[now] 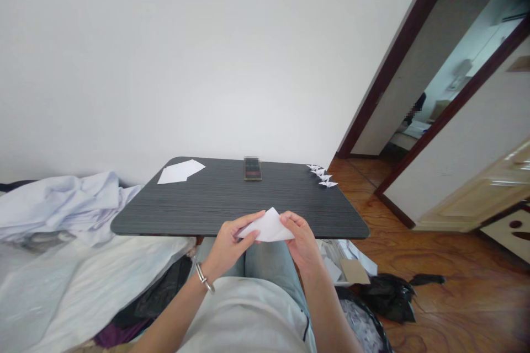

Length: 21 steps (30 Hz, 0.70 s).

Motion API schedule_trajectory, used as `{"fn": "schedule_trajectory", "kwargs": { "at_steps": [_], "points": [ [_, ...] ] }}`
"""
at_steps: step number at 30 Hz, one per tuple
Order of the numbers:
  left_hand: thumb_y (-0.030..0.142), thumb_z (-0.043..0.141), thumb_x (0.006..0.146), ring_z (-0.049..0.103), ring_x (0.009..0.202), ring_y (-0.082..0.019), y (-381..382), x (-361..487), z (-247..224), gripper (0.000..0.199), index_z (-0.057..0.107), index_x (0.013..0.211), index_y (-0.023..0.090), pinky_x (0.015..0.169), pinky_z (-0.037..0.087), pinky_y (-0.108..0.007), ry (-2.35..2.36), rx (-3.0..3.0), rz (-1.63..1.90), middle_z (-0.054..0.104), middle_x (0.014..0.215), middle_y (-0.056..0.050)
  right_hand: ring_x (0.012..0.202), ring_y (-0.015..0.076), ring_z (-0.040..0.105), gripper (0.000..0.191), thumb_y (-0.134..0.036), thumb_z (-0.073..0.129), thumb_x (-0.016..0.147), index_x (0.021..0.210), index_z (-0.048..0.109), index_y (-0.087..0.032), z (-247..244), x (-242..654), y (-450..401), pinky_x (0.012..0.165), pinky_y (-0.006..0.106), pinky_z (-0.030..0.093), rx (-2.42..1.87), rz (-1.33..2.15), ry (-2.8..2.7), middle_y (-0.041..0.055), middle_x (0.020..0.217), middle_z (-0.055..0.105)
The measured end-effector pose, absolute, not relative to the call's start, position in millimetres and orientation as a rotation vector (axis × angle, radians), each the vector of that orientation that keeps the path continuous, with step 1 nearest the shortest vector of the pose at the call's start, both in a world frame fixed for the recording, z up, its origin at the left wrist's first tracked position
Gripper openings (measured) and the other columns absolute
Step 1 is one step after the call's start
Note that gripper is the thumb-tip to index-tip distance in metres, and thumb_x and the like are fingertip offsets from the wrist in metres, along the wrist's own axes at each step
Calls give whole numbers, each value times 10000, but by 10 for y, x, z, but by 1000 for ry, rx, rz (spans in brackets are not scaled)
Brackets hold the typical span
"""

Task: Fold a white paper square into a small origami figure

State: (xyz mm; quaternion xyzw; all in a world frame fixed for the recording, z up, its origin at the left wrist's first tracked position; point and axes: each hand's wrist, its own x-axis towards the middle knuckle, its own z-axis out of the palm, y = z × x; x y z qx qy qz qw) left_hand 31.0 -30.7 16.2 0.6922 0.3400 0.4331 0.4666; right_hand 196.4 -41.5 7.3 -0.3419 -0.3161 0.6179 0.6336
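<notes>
A folded piece of white paper (270, 226), pointed at its top, is held between both hands over the near edge of the dark table (223, 198). My left hand (238, 234) pinches its left end, thumb in front and fingers behind. At the right end, my right hand (298, 234) grips the paper between thumb and fingers. White paper sheets (178, 171) lie at the table's far left corner. Along the far right edge stand several small folded paper figures (322, 175) in a row.
A phone (252, 169) lies at the table's back middle, near the white wall. White cloth (62, 204) is heaped at the left. Right of my legs are a box of papers (348, 267) and black plastic bags (389, 297) on the wooden floor. A doorway opens at the right.
</notes>
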Motion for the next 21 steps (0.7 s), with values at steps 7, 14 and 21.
{"fn": "schedule_trajectory", "kwargs": {
  "at_steps": [7, 14, 21],
  "points": [
    [260, 566, 734, 602, 778, -169, -253, 287, 170, 405, 554, 1127, 164, 640, 521, -254, 844, 1549, 1087, 559, 1166, -86, 559, 124, 557, 200, -285, 703, 595, 763, 663, -183, 64, 1969, -401, 518, 213, 408, -836, 1201, -841, 2, 656, 652],
    [250, 578, 732, 595, 772, -156, -203, 240, 124, 404, 552, 1128, 176, 637, 522, -246, 825, 1505, 1122, 560, 1160, -84, 589, 129, 558, 74, -240, 691, 596, 614, 652, -180, 43, 1996, -390, 570, 239, 424, -865, 1040, -1016, 4, 658, 648],
    [251, 554, 747, 582, 898, -201, -225, 250, 134, 401, 541, 1142, 182, 686, 532, -277, 800, 1581, 1097, 545, 1186, -80, 511, 101, 490, 80, -212, 664, 625, 579, 624, -159, 15, 1979, -378, 501, 215, 379, -925, 932, -1007, -16, 549, 586]
  ]
}}
